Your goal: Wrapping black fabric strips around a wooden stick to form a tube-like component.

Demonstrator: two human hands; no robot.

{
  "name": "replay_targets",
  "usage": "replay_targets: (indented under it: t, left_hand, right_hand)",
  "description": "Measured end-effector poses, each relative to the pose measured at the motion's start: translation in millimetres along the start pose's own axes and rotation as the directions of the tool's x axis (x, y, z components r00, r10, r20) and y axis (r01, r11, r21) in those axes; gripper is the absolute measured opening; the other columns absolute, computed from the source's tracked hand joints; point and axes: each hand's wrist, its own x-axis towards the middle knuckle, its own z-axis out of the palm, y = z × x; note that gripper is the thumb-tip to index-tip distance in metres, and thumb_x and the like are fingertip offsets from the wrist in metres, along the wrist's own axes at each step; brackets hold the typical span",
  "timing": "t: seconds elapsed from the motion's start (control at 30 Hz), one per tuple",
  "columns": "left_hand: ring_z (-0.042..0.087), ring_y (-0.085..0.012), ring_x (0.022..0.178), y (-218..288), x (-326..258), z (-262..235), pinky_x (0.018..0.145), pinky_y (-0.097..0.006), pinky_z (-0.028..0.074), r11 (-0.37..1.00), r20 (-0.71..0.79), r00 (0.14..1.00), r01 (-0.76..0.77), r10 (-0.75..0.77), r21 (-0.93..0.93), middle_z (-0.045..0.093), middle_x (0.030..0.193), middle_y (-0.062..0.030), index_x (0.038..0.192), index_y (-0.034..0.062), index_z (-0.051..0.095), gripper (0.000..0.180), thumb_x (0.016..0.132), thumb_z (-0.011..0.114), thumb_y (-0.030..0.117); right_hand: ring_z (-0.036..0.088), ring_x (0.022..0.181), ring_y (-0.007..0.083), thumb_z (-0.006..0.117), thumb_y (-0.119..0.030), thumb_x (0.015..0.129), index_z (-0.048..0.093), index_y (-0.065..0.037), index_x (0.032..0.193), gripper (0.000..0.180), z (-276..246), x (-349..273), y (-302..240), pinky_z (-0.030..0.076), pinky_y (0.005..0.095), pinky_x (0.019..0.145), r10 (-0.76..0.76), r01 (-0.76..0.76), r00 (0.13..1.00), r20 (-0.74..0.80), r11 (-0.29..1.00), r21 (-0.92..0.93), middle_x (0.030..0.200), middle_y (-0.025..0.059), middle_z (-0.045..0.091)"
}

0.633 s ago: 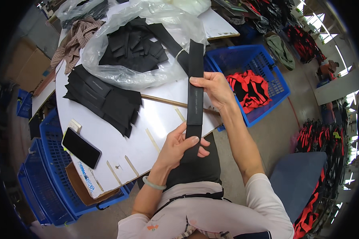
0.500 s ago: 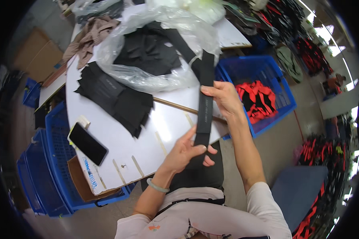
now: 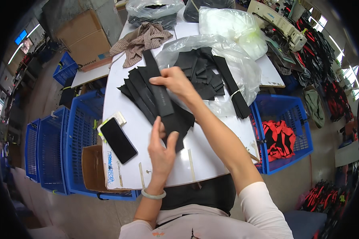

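Observation:
A flat black fabric strip (image 3: pixel 160 97) lies slantwise over a fanned pile of black strips (image 3: pixel 133 95) on the white table (image 3: pixel 131 173). My right hand (image 3: pixel 177 83) pinches it near its upper part between thumb and fingers. By the strip's near end, my left hand (image 3: pixel 162 155) has its thumb and fingers apart and holds nothing I can see. Right of the pile, an opened clear plastic bag (image 3: pixel 245 63) surrounds loose black pieces (image 3: pixel 199 73). A bundle of black strips (image 3: pixel 230 85), bound with a light tie, leans across the bag's edge.
A black phone (image 3: pixel 119 140) rests at the table's left. Behind the pile is a crumpled checked cloth (image 3: pixel 145 40). Blue baskets (image 3: pixel 54 149) flank the table's left side; another blue basket (image 3: pixel 285 165) on the right holds red-and-black pieces (image 3: pixel 279 139).
Both hands have moved left, carrying the black strip from the table's right edge onto the pile. My left hand has let go of its near end. The view has shifted too.

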Motion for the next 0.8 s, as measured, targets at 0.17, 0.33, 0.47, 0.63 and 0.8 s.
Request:
replay_targets:
  t: [0.17, 0.33, 0.47, 0.63, 0.8]
  left_hand:
    - [0.027, -0.0368, 0.133, -25.2, 56.0, 15.7, 0.106, -0.051, 0.023, 0.744, 0.150, 0.940, -0.335, 0.307, 0.578, 0.037, 0.139, -0.0179, 0.131, -0.0029, 0.042, 0.056, 0.083, 0.063, 0.017]
    - [0.016, -0.0342, 0.138, -88.6, 64.7, 32.1, 0.109, -0.054, 0.011, 0.638, 0.178, 0.960, -0.277, 0.216, 0.719, 0.029, 0.146, -0.0129, 0.136, -0.0008, 0.036, 0.064, 0.084, 0.061, 0.026]
    - [0.014, -0.0316, 0.139, -82.7, 67.0, 33.9, 0.110, -0.052, 0.010, 0.632, 0.185, 0.960, -0.278, 0.211, 0.723, 0.027, 0.147, -0.0115, 0.136, 0.0000, 0.036, 0.065, 0.083, 0.062, 0.027]
    - [0.012, -0.0303, 0.140, -80.3, 70.4, 37.0, 0.111, -0.051, 0.007, 0.681, 0.192, 0.968, -0.250, 0.161, 0.689, 0.026, 0.148, -0.0107, 0.137, 0.0021, 0.035, 0.062, 0.086, 0.059, 0.028]
    - [0.019, -0.0351, 0.137, -50.4, 65.3, 24.2, 0.110, -0.051, 0.010, 0.836, 0.131, 0.975, -0.221, 0.179, 0.502, 0.036, 0.141, -0.0184, 0.133, 0.0005, 0.041, 0.054, 0.087, 0.060, 0.022]
  right_hand:
    - [0.064, 0.078, 0.0367, 0.073, -0.033, 0.067, 0.067, -0.001, 0.073, 0.033, 32.3, 38.2, 35.5, 0.049, 0.0439, 0.070, -0.043, 0.018, 0.999, -0.034, 0.851, -0.524, 0.078, 0.0212, 0.065]
    - [0.063, 0.068, 0.0229, 0.069, -0.018, 0.075, 0.067, 0.001, 0.085, 0.022, 12.4, -3.2, 47.5, 0.049, 0.0325, 0.065, -0.400, 0.324, 0.884, -0.240, 0.897, -0.300, 0.076, 0.0128, 0.064]
    - [0.062, 0.079, 0.0281, 0.070, -0.023, 0.072, 0.067, -0.004, 0.084, 0.023, -89.3, -59.9, 78.5, 0.049, 0.0378, 0.071, -0.115, -0.156, 0.850, -0.514, 0.877, -0.454, 0.082, 0.0121, 0.063]
    - [0.062, 0.086, 0.0296, 0.075, -0.027, 0.067, 0.060, -0.001, 0.098, 0.043, -99.9, -80.4, 116.2, 0.048, 0.0385, 0.078, -0.046, -0.319, 0.858, -0.511, 0.732, -0.602, 0.090, 0.0108, 0.064]
    - [0.064, 0.074, 0.0254, 0.075, -0.014, 0.067, 0.063, 0.001, 0.089, 0.030, -109.8, -83.6, 108.8, 0.049, 0.0346, 0.070, 0.081, -0.381, 0.770, -0.632, 0.853, -0.356, 0.080, 0.0117, 0.065]
